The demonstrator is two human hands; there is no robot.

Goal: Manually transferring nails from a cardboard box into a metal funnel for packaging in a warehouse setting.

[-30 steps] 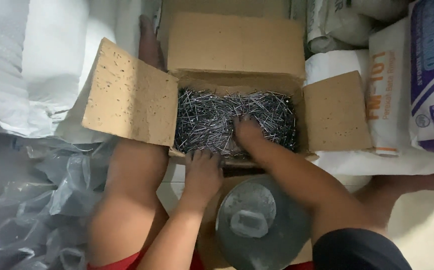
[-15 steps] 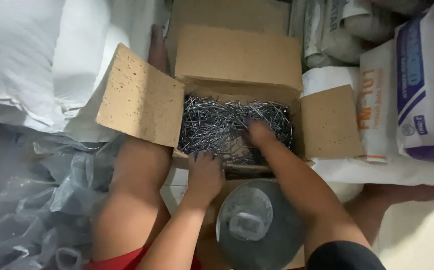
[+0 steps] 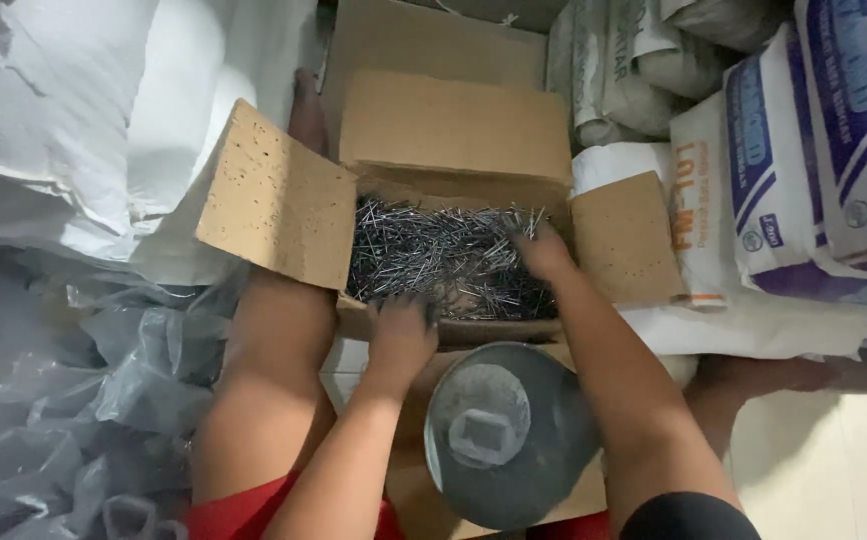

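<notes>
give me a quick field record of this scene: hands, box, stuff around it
left hand: on the near edge of the box, fingers at the nails
right hand: in the nails, right side of the box
cardboard box: open, flaps spread
nails: loose grey pile inside
metal pan: round, near side of box
sacks: stacked at right
plastic bags: grey, left

Stuffed white woven sacks (image 3: 64, 110) are piled along the left side, and below them lies a crumpled heap of grey translucent plastic sheeting (image 3: 64, 400). On the right, white paper sacks with blue and purple printing (image 3: 834, 140) lean in a stack, with grey-white woven bags (image 3: 624, 70) behind them at the top. A patch of pale tiled floor (image 3: 834, 470) shows at the lower right. The light is dim and even, without hard shadows.
</notes>
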